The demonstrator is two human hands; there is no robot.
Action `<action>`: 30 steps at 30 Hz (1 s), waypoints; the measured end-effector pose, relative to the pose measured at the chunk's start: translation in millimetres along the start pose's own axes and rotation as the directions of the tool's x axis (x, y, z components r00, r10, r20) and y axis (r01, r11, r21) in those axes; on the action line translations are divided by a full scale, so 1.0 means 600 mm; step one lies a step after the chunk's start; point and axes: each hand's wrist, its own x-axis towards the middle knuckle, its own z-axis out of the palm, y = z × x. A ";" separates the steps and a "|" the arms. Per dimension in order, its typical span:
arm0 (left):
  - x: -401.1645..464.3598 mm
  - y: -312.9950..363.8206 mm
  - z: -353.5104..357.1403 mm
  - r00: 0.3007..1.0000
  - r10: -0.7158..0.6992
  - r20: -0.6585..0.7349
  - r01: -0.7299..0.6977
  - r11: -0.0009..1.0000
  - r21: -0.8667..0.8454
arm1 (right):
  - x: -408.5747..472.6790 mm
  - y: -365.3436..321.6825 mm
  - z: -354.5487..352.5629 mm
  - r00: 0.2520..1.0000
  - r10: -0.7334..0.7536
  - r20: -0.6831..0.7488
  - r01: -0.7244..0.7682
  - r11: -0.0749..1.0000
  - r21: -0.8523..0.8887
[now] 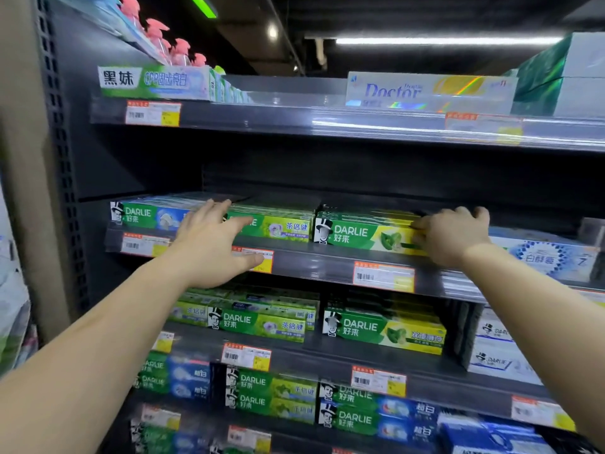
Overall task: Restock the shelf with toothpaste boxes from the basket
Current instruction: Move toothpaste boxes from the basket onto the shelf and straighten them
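My left hand (209, 247) is spread flat, fingers straight, over the seam between the green-and-blue Darlie toothpaste box (147, 217) and the green-and-lime Darlie carton (278, 226) on the dark grey metal shelf (311, 260). Further right, my right hand (455, 235) curls its fingers round the end of the green-and-yellow mint Darlie toothpaste box (366, 235), which sits on top of its stack on that same shelf.

Dark ceiling (425, 14), fluorescent tube light (448, 40), green light strip (203, 6), perforated grey upright (62, 142).
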 end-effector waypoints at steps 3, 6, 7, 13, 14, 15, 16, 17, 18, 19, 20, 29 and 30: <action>-0.004 0.006 -0.001 1.000 0.001 0.013 -0.001 1.000 0.021 | 0.001 0.007 0.001 0.999 -0.019 0.026 0.018 1.000 0.013; -0.005 0.017 -0.001 0.999 0.005 0.035 -0.006 0.999 0.032 | -0.004 0.017 0.004 1.000 -0.020 0.019 0.019 0.999 0.034; -0.004 0.021 0.000 0.999 0.009 0.041 -0.010 1.000 0.029 | -0.006 0.022 0.004 1.000 -0.016 0.011 0.015 0.999 0.041; 0.006 0.043 0.008 0.998 0.021 0.063 -0.020 1.000 -0.004 | -0.023 0.048 0.007 1.000 0.023 -0.020 -0.022 0.998 0.067; 0.008 0.045 0.008 0.998 0.022 0.063 -0.021 1.000 -0.010 | -0.026 0.054 0.006 0.999 0.030 -0.016 -0.029 0.997 0.078; 0.010 0.047 0.008 0.998 0.024 0.061 -0.023 1.000 -0.019 | -0.030 0.059 0.005 0.999 0.036 -0.011 -0.035 0.995 0.089; 0.011 0.049 0.009 0.998 0.028 0.058 -0.026 0.999 -0.029 | -0.034 0.065 0.003 0.999 0.039 -0.009 -0.038 0.994 0.098; 0.012 0.051 0.008 0.998 0.032 0.055 -0.030 0.999 -0.037 | -0.039 0.070 0.001 0.999 0.041 -0.006 -0.040 0.994 0.105; 0.013 0.054 0.008 0.998 0.035 0.051 -0.033 0.999 -0.042 | -0.044 0.074 -0.001 0.999 0.043 -0.004 -0.042 0.993 0.113; 0.013 0.056 0.008 0.998 0.037 0.049 -0.035 0.998 -0.046 | -0.050 0.078 -0.002 0.999 0.044 -0.004 -0.044 0.991 0.123; 0.012 0.059 0.006 0.998 0.039 0.046 -0.036 0.998 -0.050 | -0.055 0.080 -0.003 0.999 0.044 -0.008 -0.042 0.990 0.137; -0.047 0.087 -0.008 0.977 0.102 -0.186 -0.141 0.966 -0.214 | -0.151 0.069 -0.008 0.996 -0.025 -0.087 0.046 0.968 0.248; -0.053 0.091 -0.008 0.977 0.110 -0.182 -0.149 0.964 -0.221 | -0.160 0.067 -0.010 0.996 -0.030 -0.080 0.048 0.969 0.243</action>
